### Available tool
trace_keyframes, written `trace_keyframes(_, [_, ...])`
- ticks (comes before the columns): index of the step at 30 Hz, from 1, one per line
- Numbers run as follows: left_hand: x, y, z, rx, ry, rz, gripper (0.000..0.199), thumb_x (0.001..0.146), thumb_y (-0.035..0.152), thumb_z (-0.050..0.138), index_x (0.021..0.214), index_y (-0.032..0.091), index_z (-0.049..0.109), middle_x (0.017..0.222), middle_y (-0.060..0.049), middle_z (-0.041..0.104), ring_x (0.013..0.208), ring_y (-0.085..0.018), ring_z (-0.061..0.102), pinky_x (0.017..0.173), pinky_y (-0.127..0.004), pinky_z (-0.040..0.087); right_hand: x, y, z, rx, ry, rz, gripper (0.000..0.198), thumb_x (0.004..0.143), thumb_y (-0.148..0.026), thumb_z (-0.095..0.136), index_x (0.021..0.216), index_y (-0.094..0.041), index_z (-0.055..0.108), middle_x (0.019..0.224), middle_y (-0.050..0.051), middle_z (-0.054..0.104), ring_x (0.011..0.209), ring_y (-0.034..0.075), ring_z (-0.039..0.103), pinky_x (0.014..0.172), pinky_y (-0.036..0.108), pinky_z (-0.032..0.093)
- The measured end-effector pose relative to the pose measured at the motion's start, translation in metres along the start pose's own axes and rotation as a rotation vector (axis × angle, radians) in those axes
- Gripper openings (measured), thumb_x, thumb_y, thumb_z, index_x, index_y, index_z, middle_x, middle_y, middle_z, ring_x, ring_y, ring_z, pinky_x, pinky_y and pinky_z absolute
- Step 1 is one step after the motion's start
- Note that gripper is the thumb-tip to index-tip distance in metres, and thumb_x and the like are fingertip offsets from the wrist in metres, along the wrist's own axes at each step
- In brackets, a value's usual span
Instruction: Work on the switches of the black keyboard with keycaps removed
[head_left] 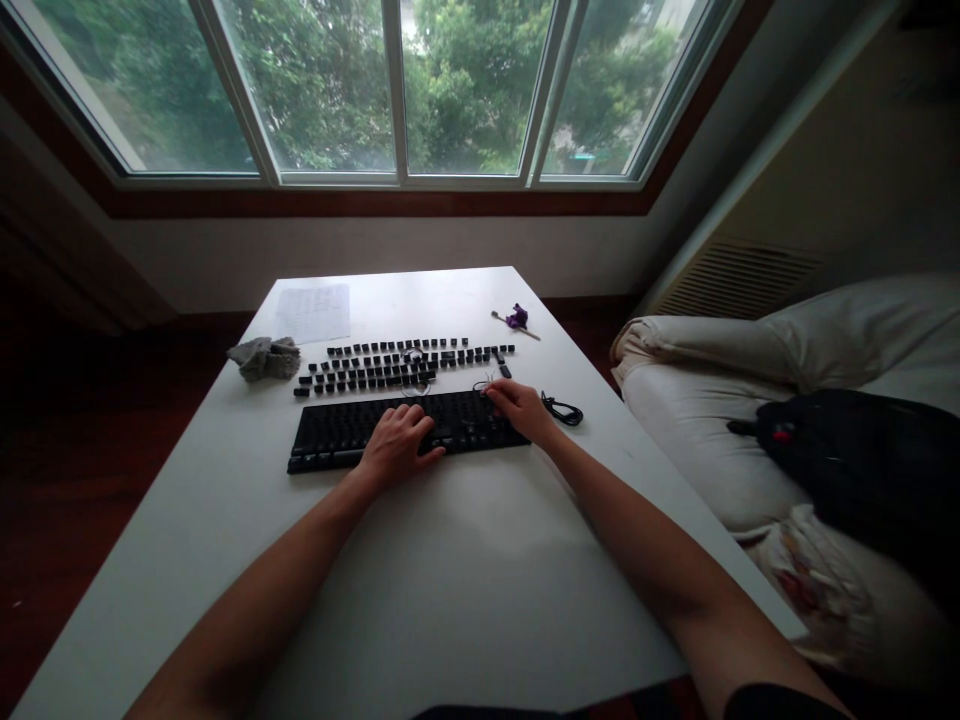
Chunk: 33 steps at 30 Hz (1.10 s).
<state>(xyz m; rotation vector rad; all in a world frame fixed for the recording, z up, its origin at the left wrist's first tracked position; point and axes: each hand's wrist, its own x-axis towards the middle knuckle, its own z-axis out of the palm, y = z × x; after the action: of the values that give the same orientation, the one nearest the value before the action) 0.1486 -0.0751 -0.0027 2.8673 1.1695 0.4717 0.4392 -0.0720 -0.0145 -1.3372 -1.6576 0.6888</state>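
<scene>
Keyboard [330, 430] is laid on the bench [480, 580], beneath the left hand [399, 440] and extended to both sides of it. The left hand is opened, fingers loosely bent, and is rested on the keys. The right hand [519, 408] is held over the keyboard's right end; a thin wire-like piece [490, 379], too small to be made out fully, is pinched between its thumb and fingers. Loose keycaps [363, 383] are set out in rows beyond both hands. Coiled black cable [564, 411] is placed just right of the right hand. Grey cloth [264, 358] is left beyond the left hand, to its left.
</scene>
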Motion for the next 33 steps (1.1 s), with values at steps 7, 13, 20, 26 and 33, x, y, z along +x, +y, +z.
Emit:
trace_keyframes(7, [0.0, -0.002, 0.001, 0.02, 0.007, -0.01, 0.033, 0.088, 0.052, 0.064, 0.102, 0.023, 0.062, 0.106, -0.009, 0.06, 0.098, -0.027, 0.052, 0.087, -0.042, 0.04, -0.016, -0.008, -0.004, 0.065, 0.032, -0.038, 0.019, 0.09, -0.034, 0.053, 0.089, -0.02, 0.066, 0.081, 0.002, 0.07, 0.061, 0.015, 0.058, 0.06, 0.029, 0.048])
trace_keyframes(13, [-0.001, -0.008, 0.003, 0.019, 0.005, -0.003, 0.032, 0.088, 0.051, 0.064, 0.103, 0.023, 0.062, 0.107, -0.009, 0.059, 0.099, -0.027, 0.052, 0.086, -0.042, 0.041, -0.017, -0.009, 0.004, 0.297, 0.134, 0.034, 0.015, 0.09, -0.033, 0.05, 0.095, -0.023, 0.058, 0.092, 0.003, 0.074, 0.052, 0.012, 0.054, 0.052, 0.027, 0.047])
trace_keyframes(20, [-0.003, -0.013, 0.002, -0.009, 0.002, -0.006, 0.032, 0.086, 0.051, 0.065, 0.102, 0.023, 0.063, 0.106, -0.008, 0.059, 0.1, -0.026, 0.053, 0.087, -0.041, 0.041, -0.017, -0.016, 0.016, 0.343, 0.19, 0.081, 0.021, 0.092, -0.042, 0.048, 0.092, -0.022, 0.056, 0.092, 0.004, 0.074, 0.052, 0.011, 0.056, 0.051, 0.025, 0.048])
trace_keyframes(26, [-0.002, -0.014, -0.001, -0.009, 0.007, -0.013, 0.032, 0.085, 0.051, 0.066, 0.099, 0.023, 0.063, 0.104, -0.008, 0.059, 0.097, -0.026, 0.052, 0.085, -0.041, 0.041, -0.014, -0.006, 0.018, 0.469, 0.263, 0.13, 0.022, 0.092, -0.044, 0.049, 0.095, -0.023, 0.053, 0.092, 0.004, 0.074, 0.052, 0.011, 0.058, 0.051, 0.024, 0.05])
trace_keyframes(33, [0.0, -0.013, -0.001, -0.034, 0.004, -0.025, 0.029, 0.083, 0.049, 0.068, 0.097, 0.023, 0.064, 0.101, -0.007, 0.058, 0.098, -0.026, 0.053, 0.086, -0.04, 0.042, -0.007, 0.007, 0.013, 0.48, 0.253, 0.174, 0.025, 0.089, -0.047, 0.053, 0.093, -0.023, 0.053, 0.087, 0.003, 0.073, 0.056, 0.014, 0.063, 0.05, 0.025, 0.052])
